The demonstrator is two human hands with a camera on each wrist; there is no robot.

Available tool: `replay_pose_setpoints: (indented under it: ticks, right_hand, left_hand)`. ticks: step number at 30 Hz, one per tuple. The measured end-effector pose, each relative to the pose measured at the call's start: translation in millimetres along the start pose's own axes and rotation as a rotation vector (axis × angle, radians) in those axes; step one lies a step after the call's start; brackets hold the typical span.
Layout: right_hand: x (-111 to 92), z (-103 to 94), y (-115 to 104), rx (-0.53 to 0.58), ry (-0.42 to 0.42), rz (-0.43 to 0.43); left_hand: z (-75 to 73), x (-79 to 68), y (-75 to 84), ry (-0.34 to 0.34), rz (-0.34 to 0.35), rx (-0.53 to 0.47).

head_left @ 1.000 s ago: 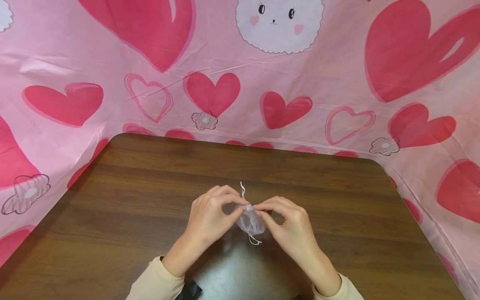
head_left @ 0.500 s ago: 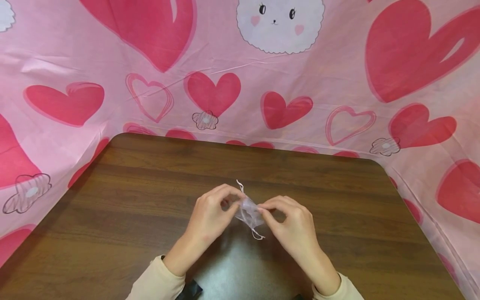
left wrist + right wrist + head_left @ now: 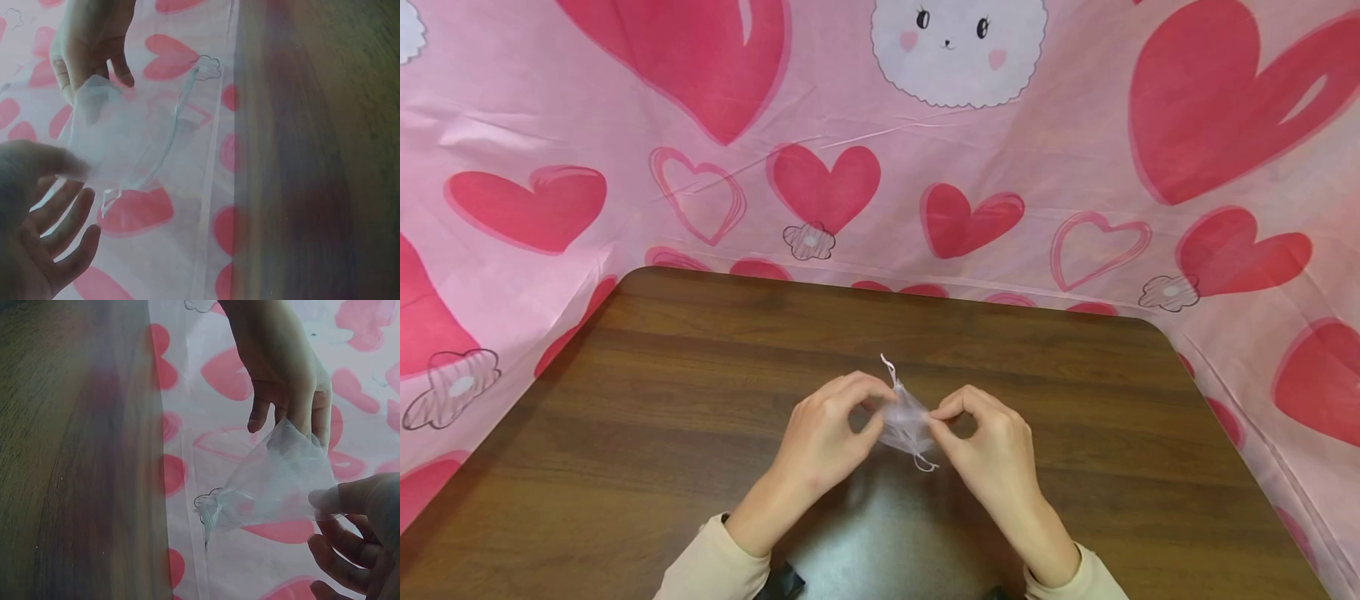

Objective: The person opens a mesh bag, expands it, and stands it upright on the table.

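Head view: pinching sheer drawstring pouch (image 3: 907, 423) with left hand (image 3: 827, 429) and right hand (image 3: 991, 442) at opposite edges, over middle of table (image 3: 662, 400); likely feather-light, limp, slippery, prone to snagging, so best taken by flat fabric, clear of cords (image 3: 890, 367).

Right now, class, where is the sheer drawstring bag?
In the head view, the sheer bag is below centre and slightly right, held between the left hand and right hand, over the table.

Pink heart-print cloth (image 3: 902, 150) hangs behind and beside a brown table (image 3: 1037, 358).
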State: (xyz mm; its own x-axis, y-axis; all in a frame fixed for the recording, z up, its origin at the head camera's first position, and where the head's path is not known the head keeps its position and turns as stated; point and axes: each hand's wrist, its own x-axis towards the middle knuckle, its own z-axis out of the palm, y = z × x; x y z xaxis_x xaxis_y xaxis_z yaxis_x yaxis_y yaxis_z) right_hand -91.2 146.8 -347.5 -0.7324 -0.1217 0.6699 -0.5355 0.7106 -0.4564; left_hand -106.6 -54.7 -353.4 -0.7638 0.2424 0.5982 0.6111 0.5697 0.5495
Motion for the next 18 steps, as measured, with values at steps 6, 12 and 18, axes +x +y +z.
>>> replay_pose_setpoints:
  ticks: [6, 12, 18]
  right_hand:
    - [-0.1, -0.5, 1.9, -0.027, -0.01, 0.021]
    - [-0.8, 0.1, 1.4, -0.03, -0.034, 0.006]
    - [-0.8, -0.5, 0.2, 0.024, -0.079, -0.011]
  left_hand:
    - [0.4, -1.7, 0.7, -0.027, 0.06, 0.045]
    - [0.9, -2.5, 2.1, -0.014, 0.089, 0.071]
    - [0.6, -1.1, 0.7, 0.041, 0.036, 0.115]
